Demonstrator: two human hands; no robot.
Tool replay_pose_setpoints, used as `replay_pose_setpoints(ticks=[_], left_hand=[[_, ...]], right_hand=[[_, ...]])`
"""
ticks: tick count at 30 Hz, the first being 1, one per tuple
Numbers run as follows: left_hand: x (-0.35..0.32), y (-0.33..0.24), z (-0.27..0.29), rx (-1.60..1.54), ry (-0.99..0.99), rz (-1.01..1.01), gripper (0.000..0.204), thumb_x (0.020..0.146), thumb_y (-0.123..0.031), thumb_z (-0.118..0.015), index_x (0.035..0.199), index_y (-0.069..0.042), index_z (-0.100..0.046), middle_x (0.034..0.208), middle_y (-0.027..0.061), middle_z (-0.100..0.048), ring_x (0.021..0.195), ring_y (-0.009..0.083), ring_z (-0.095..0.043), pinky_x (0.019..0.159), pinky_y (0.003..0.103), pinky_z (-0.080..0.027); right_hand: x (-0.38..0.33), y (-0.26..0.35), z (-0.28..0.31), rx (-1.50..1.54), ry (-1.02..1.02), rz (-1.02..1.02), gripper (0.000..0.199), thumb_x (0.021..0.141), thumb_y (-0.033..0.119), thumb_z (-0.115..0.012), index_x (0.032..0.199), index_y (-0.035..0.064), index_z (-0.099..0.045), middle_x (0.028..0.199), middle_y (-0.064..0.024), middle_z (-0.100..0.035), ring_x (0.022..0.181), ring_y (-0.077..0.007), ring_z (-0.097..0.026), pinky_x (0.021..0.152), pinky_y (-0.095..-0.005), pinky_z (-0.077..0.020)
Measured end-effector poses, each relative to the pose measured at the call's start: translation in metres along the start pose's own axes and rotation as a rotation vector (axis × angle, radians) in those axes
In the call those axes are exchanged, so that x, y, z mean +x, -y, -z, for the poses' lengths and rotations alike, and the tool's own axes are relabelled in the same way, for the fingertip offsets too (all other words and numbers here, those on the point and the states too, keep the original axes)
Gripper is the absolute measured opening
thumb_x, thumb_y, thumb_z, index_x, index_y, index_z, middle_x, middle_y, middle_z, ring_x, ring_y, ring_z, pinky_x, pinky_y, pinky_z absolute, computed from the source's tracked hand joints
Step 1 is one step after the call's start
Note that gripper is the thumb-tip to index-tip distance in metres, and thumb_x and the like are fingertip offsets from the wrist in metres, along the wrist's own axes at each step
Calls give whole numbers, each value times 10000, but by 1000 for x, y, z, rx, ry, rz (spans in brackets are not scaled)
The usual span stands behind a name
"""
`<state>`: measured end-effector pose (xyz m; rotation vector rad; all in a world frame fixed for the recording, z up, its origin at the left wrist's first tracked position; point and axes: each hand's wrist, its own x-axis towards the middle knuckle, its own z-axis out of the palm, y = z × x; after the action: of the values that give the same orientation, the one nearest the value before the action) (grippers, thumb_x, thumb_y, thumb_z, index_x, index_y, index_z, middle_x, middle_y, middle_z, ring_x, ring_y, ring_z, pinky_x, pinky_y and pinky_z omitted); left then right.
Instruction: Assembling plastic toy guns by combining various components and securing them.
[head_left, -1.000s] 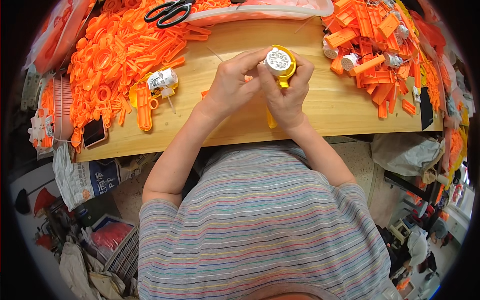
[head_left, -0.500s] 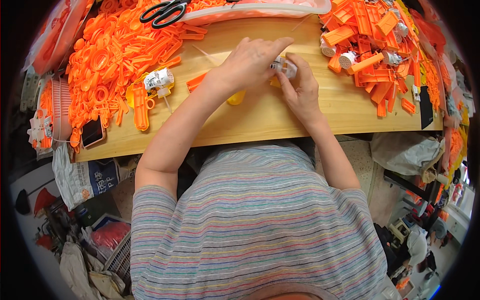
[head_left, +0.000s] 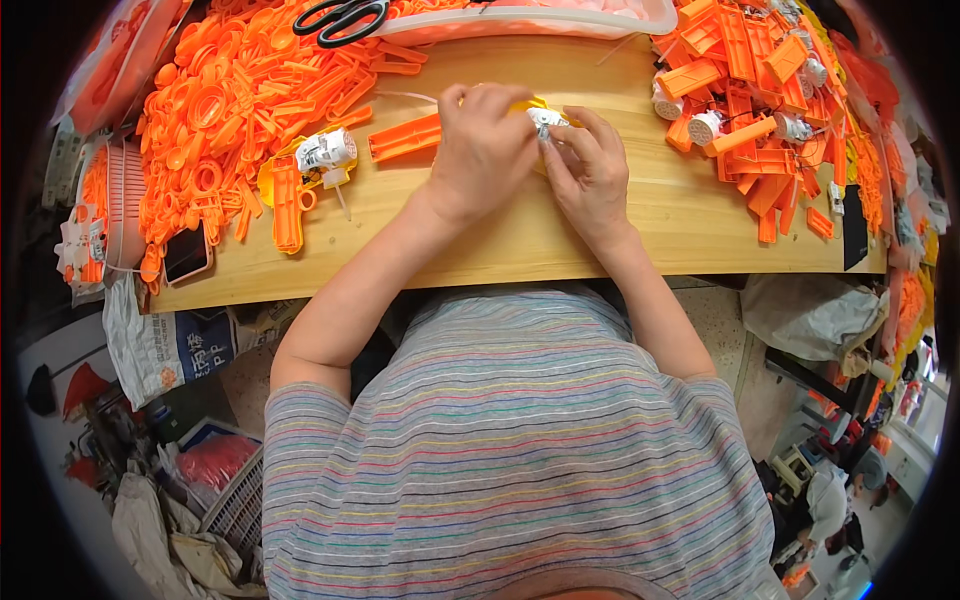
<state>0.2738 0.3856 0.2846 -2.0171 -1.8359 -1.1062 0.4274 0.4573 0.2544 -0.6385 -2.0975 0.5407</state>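
Observation:
Over the middle of the table, my right hand (head_left: 592,178) pinches a small white part (head_left: 547,118) between thumb and fingers. A yellow piece (head_left: 537,103) shows just behind that part. Close beside it, my left hand (head_left: 484,150) is raised and slightly blurred. Its fingers are curled closed, and whatever they hold is hidden. An orange trough-shaped piece (head_left: 405,137) lies left of that hand, partly covered by it. Farther left rests an assembled unit with a white cylinder (head_left: 326,150), a yellow shell and an orange handle (head_left: 287,205).
A big heap of orange plastic parts (head_left: 215,110) covers the table's left side. Orange housings with white cylinders (head_left: 745,125) pile up on the right. Black-handled scissors (head_left: 340,20) lie by a pale tray (head_left: 560,22) at the back. A phone (head_left: 187,257) sits near the left edge.
My left hand has drawn back a little, its pointing finger now curled in. The white part has turned in my right fingers. More of the orange piece shows.

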Motion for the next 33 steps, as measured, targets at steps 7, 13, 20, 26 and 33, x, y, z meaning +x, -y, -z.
replay_pose_setpoints(ticks=[7, 13, 20, 26, 33], left_hand=[[-20, -9, 2, 44, -7, -63, 148, 747, -79, -663, 894, -86, -654, 1078, 63, -627, 1059, 240, -562, 962, 492, -331], [-20, -2, 11, -50, 24, 6, 176, 769, -108, -692, 943, -89, -703, 1141, 76, -635, 1099, 279, -552, 970, 447, -331], [-2, 22, 14, 48, 142, 25, 98, 808, -129, -687, 895, -86, -690, 1123, 75, -636, 1111, 272, -538, 974, 417, -309], [14, 19, 13, 91, 137, -17, 85, 837, -125, -670, 837, -64, -611, 945, 70, -629, 971, 258, -558, 921, 417, -336], [25, -9, 42, 171, 292, -24, 108, 827, -143, -684, 769, -67, -634, 726, 76, -638, 764, 262, -618, 821, 418, -408]], right_hand=[[2, 3, -3, -60, -33, 16, 176, 793, 72, -746, 933, 41, -644, 1125, -173, -638, 980, -316, -611, 819, -384, -500], [5, 6, -7, -53, -59, -57, 196, 773, 90, -765, 900, 31, -627, 1124, -183, -641, 981, -321, -617, 811, -385, -507], [2, 7, -5, -18, -36, -43, 230, 762, 36, -756, 942, 20, -612, 1126, -187, -643, 992, -327, -608, 835, -392, -498], [-1, 5, -5, -38, -20, 34, 277, 777, -13, -727, 1010, 18, -582, 1125, -185, -644, 973, -335, -588, 840, -405, -487], [-3, 0, -5, -57, -22, 48, 282, 771, -8, -735, 1003, 30, -579, 1124, -178, -651, 967, -332, -594, 836, -404, -489]])
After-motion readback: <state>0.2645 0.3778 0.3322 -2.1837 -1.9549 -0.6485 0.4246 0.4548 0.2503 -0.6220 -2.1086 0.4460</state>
